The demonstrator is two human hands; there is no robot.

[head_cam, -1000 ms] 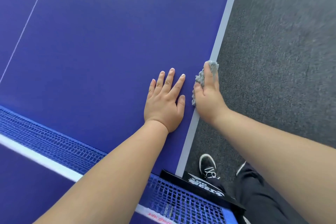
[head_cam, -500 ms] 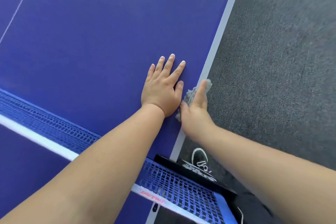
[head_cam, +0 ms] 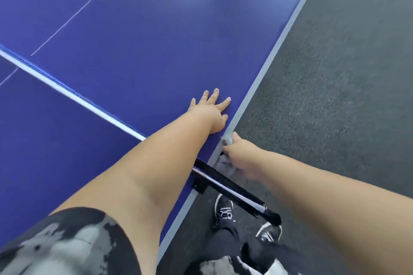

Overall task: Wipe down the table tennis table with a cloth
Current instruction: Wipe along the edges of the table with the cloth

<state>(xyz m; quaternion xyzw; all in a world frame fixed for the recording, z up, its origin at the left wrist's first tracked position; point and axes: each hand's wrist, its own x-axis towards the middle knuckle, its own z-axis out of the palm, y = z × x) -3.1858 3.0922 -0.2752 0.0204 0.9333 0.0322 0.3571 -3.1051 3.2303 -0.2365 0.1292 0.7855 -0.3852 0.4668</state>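
Head view: left hand lies flat on the blue table at frame centre, fingers spread, just beside the white edge line. Right hand curls around the grey cloth, holding it against the table edge just above the black net clamp.

The table is blue with thin white lines and a pale border. The cloth, grey and bunched, sits on the right border, partly hanging past the edge.
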